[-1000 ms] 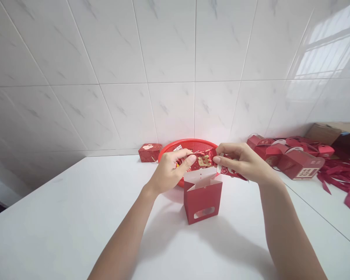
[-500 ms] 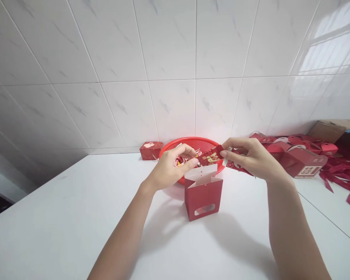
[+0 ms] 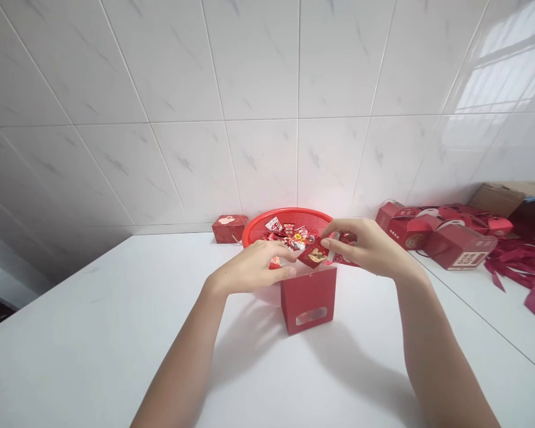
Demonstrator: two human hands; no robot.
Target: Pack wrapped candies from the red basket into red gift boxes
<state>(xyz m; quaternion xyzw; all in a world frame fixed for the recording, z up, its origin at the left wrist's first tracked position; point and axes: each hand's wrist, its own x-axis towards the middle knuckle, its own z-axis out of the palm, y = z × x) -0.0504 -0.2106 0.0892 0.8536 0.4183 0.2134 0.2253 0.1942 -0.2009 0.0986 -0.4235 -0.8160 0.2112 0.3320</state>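
A red paper gift box [image 3: 310, 300] with an oval window low on its front stands upright on the table, its top open. My right hand [image 3: 365, 246] pinches a red packet with gold print [image 3: 314, 254] just above the box's mouth. A second red-and-white packet [image 3: 344, 255] is held under the same fingers. My left hand [image 3: 254, 266] is at the box's upper left corner, thumb and fingers apart with nothing between them; whether it touches the rim I cannot tell. Behind the box is a red mesh basket [image 3: 249, 232] with several small wrapped sweets [image 3: 301, 238].
A small patterned red box [image 3: 229, 230] stands left of the basket, near the tiled wall [image 3: 263, 166]. At the right are several red handled boxes [image 3: 459, 241], a heap of dark red ribbons [image 3: 517, 264] and a brown cardboard box [image 3: 494, 199] on the white table [image 3: 116, 333].
My right hand has moved left and slightly down, bringing the gold-printed packet to the box's mouth and tilting it. My left hand has lowered to the box's top, uncovering sweets in the basket.
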